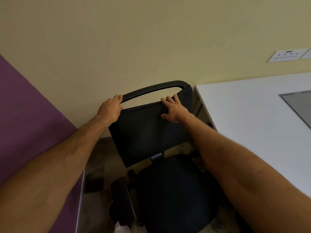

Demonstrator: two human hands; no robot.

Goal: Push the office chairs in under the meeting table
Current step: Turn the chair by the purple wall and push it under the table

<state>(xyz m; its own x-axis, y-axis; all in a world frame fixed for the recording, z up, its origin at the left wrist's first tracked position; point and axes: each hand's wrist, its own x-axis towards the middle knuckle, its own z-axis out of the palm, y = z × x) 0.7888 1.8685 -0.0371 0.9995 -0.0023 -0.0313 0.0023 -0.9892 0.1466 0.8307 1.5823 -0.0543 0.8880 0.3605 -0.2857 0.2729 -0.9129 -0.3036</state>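
Note:
A black office chair [151, 135] with a mesh back and a dark seat stands in front of me, close to the left end of the white meeting table [244, 118]. My left hand [111, 109] grips the left end of the chair's top handle bar. My right hand [174, 108] is curled over the top right edge of the mesh back. The seat faces me, and its right side lies next to the table's edge. One black armrest [120, 190] shows at the lower left.
A purple panel [30, 125] stands at the left. A beige wall [151, 39] lies behind the chair, with white sockets [287, 56] above the table. A grey inset [299, 106] sits in the tabletop. Speckled floor shows under the chair.

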